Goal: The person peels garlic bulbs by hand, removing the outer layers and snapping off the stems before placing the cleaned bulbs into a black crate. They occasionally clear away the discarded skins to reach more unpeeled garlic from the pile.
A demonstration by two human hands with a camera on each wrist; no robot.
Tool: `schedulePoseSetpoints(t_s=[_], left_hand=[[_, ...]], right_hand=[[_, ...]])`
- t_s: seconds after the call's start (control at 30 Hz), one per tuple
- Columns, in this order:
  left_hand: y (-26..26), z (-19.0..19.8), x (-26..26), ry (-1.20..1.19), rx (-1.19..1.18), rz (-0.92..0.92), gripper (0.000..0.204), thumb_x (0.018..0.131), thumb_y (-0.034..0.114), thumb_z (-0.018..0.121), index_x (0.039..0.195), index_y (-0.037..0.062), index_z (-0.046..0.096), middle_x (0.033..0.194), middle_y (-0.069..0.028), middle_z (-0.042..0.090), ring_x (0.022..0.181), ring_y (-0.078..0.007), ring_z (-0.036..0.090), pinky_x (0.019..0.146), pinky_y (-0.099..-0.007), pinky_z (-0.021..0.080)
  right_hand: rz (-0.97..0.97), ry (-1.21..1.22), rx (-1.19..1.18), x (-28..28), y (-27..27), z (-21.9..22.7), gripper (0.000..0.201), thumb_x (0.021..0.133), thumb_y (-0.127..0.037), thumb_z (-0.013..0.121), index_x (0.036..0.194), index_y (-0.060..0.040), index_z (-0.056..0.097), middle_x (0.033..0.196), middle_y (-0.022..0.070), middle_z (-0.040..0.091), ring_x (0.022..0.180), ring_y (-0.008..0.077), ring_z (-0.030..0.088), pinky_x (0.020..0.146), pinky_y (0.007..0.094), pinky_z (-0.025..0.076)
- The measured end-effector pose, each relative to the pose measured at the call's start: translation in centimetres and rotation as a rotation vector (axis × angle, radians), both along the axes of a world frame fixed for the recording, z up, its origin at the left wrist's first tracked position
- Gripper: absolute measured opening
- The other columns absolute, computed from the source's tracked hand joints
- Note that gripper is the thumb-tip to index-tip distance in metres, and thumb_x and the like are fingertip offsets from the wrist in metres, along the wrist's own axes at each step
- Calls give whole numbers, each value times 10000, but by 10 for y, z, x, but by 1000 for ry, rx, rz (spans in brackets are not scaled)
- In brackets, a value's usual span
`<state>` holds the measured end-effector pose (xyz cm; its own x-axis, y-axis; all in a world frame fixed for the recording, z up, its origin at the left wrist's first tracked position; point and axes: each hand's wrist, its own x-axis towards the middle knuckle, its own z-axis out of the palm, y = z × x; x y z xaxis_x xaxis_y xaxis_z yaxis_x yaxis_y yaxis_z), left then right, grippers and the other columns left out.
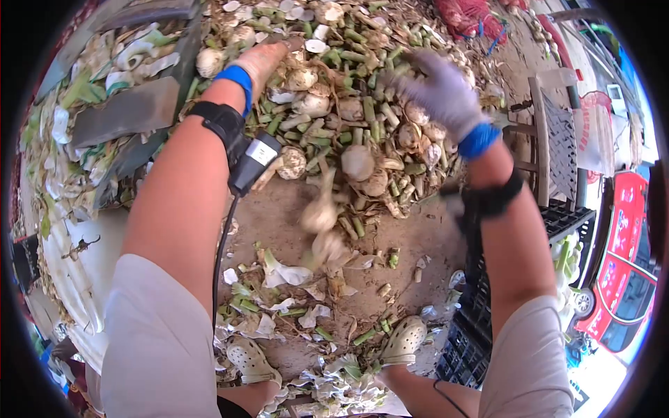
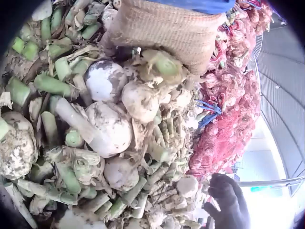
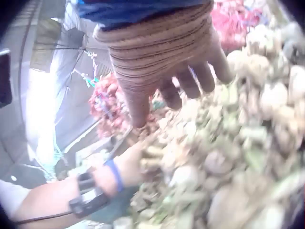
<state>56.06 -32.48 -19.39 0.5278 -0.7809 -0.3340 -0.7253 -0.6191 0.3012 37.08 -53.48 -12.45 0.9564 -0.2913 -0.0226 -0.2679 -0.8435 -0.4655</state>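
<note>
A big heap of white round bulbs (image 1: pixel 348 104) and cut green stems lies on the dirt floor in front of me. My left hand (image 1: pixel 268 59), in a tan glove with a blue cuff, reaches onto the heap's left side, fingers stretched over the bulbs. In the left wrist view its glove (image 2: pixel 162 28) lies against dirty white bulbs (image 2: pixel 140 100); the fingertips are hidden. My right hand (image 1: pixel 439 90), gloved and blurred, hovers over the heap's right side with fingers spread (image 3: pixel 190 81), holding nothing. Two blurred bulbs (image 1: pixel 320 216) lie on the near slope.
Black plastic crates (image 1: pixel 488 327) stand by my right leg, a slatted wooden chair (image 1: pixel 557 139) beyond them. Red mesh sacks (image 1: pixel 467 17) lie behind the heap. Leaf trimmings and grey boards (image 1: pixel 129 108) are at the left. My feet in clogs (image 1: pixel 404 341) stand among scraps.
</note>
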Motion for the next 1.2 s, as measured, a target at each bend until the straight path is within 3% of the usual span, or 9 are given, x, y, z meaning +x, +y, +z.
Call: schedulePoseSetpoints(t_s=[0.27, 0.4, 0.47, 0.53, 0.6, 0.77, 1.0, 1.07, 1.2], left_hand=[[-11, 36, -62, 855, -195, 685, 556, 859, 370, 544, 1344, 153, 382, 1395, -126, 357, 1286, -261, 324, 1027, -499, 283], [6, 29, -115, 1034, -391, 157, 667, 793, 354, 656, 1344, 115, 366, 1274, -160, 470, 1158, -306, 468, 964, -450, 410], [0, -24, -160, 1839, -519, 270, 464, 805, 250, 634, 1223, 99, 499, 1100, -143, 583, 1014, -295, 554, 946, -387, 438], [17, 26, -185, 889, -247, -392, 369, 781, 209, 641, 1122, 81, 578, 1029, -152, 617, 1000, -292, 568, 901, -357, 453], [35, 28, -190, 1085, -152, -158, 306, 775, 182, 630, 1057, 65, 613, 1042, -139, 619, 977, -291, 580, 869, -346, 457], [69, 10, -127, -192, -333, 295, 424, 774, 184, 647, 1163, 64, 529, 1214, -133, 525, 1127, -300, 494, 959, -373, 403], [106, -47, -100, -47, 51, 443, 526, 834, 237, 577, 1293, 34, 417, 1406, -156, 312, 1298, -360, 265, 1060, -379, 264], [103, -44, -99, -104, -31, 332, 533, 841, 255, 573, 1296, 31, 411, 1411, -145, 305, 1304, -360, 252, 1070, -390, 243], [101, -44, -94, -64, 89, 321, 555, 854, 337, 544, 1306, 45, 407, 1451, -114, 237, 1326, -350, 206, 1090, -408, 194]], right_hand=[[-183, 478, 7, 2, -123, -38, 917, 623, -680, 635, 1339, -153, 410, 1405, 240, 275, 1136, 390, 487, 992, 422, 379], [-22, 340, 258, -81, -79, -36, 845, 671, -582, 679, 1272, -32, 455, 1188, 206, 505, 1089, 296, 530, 935, 352, 431], [44, 454, 218, -103, -47, -21, 772, 698, -557, 670, 1244, -42, 491, 1086, 186, 563, 1071, 291, 535, 929, 360, 430], [324, 741, 298, -90, -22, 30, 607, 746, -524, 637, 1145, -70, 584, 1077, 167, 601, 1027, 280, 567, 890, 384, 446], [262, 850, 337, -75, -29, 43, 531, 763, -522, 614, 1096, -108, 622, 1161, 164, 573, 1028, 300, 571, 879, 396, 450], [-236, 413, -594, -24, -135, -9, 460, 808, -374, 551, 1215, -161, 534, 1123, 175, 593, 1006, 330, 584, 868, 392, 464], [382, 1030, 167, -83, -118, 9, 436, 830, -365, 572, 1168, -90, 570, 1021, 143, 643, 926, 254, 611, 813, 343, 477], [572, 1058, -303, -52, -90, 72, 544, 760, -497, 575, 1179, -151, 563, 1061, 158, 625, 981, 264, 606, 851, 376, 470], [-456, 323, -698, -24, -206, -46, 605, 753, -446, 600, 1245, -111, 489, 1114, 224, 581, 1084, 314, 543, 904, 376, 439]])
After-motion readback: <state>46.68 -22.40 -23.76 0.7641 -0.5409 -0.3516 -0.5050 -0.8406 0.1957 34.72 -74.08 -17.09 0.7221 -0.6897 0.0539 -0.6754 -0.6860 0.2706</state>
